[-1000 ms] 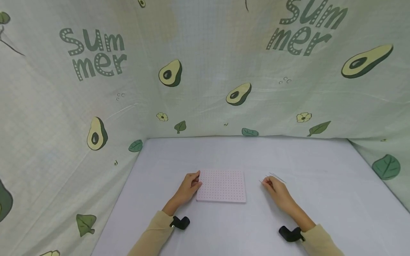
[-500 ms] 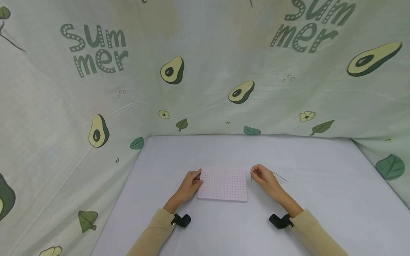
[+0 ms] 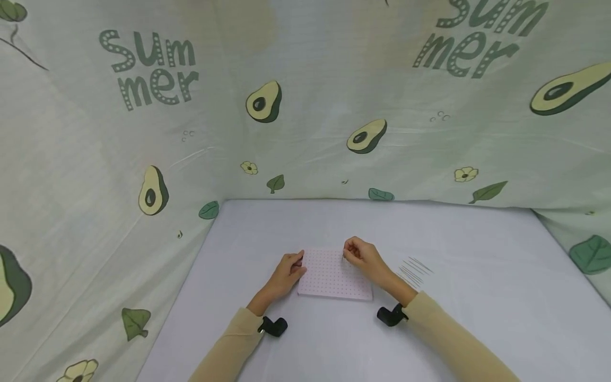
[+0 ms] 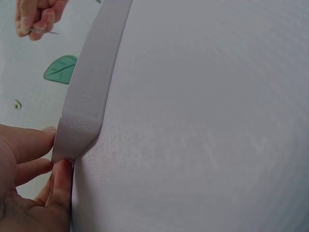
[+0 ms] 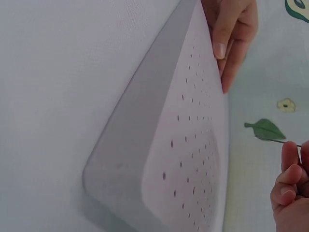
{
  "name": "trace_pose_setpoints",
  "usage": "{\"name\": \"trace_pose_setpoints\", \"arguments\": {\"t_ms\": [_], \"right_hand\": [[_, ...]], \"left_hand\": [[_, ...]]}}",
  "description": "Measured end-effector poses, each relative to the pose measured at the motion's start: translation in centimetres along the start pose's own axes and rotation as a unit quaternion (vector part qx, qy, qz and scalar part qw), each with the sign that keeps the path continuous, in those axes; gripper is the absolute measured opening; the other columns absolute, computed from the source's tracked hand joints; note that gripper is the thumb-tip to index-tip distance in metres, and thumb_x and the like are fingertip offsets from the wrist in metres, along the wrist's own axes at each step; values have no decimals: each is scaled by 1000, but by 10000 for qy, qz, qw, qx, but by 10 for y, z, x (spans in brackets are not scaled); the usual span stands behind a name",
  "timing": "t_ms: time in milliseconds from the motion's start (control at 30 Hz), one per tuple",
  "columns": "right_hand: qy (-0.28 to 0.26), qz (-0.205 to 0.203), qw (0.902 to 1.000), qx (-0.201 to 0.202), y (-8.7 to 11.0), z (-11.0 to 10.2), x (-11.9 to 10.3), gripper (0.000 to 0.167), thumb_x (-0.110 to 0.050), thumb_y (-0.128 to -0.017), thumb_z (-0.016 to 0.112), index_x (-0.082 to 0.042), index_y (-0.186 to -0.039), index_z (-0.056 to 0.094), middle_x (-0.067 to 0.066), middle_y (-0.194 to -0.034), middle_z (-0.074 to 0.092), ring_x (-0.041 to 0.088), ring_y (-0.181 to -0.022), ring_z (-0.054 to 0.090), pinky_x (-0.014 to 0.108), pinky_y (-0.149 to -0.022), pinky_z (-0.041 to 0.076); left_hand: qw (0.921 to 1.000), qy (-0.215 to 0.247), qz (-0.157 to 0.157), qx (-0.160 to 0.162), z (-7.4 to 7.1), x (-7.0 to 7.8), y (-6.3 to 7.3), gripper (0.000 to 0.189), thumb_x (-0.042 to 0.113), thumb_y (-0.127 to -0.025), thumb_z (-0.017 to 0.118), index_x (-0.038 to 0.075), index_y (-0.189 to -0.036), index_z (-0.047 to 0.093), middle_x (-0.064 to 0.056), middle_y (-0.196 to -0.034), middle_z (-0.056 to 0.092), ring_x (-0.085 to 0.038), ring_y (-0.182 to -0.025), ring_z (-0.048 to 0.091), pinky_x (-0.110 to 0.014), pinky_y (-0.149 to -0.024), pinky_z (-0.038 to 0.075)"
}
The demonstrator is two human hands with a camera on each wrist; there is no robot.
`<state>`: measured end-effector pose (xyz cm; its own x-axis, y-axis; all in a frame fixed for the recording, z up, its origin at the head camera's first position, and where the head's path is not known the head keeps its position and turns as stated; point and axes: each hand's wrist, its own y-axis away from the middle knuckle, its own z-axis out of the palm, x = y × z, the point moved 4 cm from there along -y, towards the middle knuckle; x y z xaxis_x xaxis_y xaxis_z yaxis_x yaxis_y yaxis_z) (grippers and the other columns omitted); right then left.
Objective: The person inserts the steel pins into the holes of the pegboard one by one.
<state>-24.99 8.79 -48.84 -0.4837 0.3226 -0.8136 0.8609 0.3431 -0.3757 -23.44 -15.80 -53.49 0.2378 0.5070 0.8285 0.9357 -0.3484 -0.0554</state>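
Hands [image 3: 364, 259] partly hide pegboard [image 3: 329, 278]

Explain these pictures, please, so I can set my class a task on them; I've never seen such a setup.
There is no robot here: a person works with two bare hands. The wide picture comes from a camera worn on the head, looking forward and down; the close-ups come from cameras on the left and right wrists, so they look tilted.

On the white table lie a pale pink board dotted with small holes and, to its right, several thin sticks. The left hand holds the board's left edge. The right hand pinches another stick above the board. Behind hangs an avocado-print cloth.
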Motion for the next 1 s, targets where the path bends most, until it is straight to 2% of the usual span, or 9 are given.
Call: {"name": "trace_pose_setpoints", "arguments": {"t_ms": [300,567,800,1000], "right_hand": [[-218,-230,9992,-259,-16,23,-7,5,-3,-98,60,1,-95,59,-1,-79,57,8,-69,46,19,-55,41],[-339,-131,9980,-514,-26,40,-7,5,0,-98,58,-4,-95,60,-1,-81,58,9,-71,48,19,-58,43],[-198,-191,9976,-633,-28,52,-3,6,-4,-99,59,1,-95,59,0,-83,59,9,-73,49,19,-59,45],[-147,-134,9973,-710,-28,57,-1,5,-5,-99,60,-2,-96,59,-2,-82,58,9,-73,49,19,-59,44]], "left_hand": [[10000,-48,-5,-1,1,-1,-2,52,6,-101,58,-9,-147,39,-20,-123,46,-26,-110,51,-40,-100,50],[10000,37,14,2,-1,0,-4,53,5,-100,58,-10,-147,39,-20,-122,46,-27,-110,51,-40,-99,50],[9999,78,79,-36,-2,-3,-4,53,4,-100,59,-12,-146,38,-21,-121,46,-28,-110,52,-37,-99,51],[9996,248,91,26,-2,-3,-4,52,2,-99,59,-13,-145,39,-23,-122,46,-32,-111,54,-37,-98,52]]}}
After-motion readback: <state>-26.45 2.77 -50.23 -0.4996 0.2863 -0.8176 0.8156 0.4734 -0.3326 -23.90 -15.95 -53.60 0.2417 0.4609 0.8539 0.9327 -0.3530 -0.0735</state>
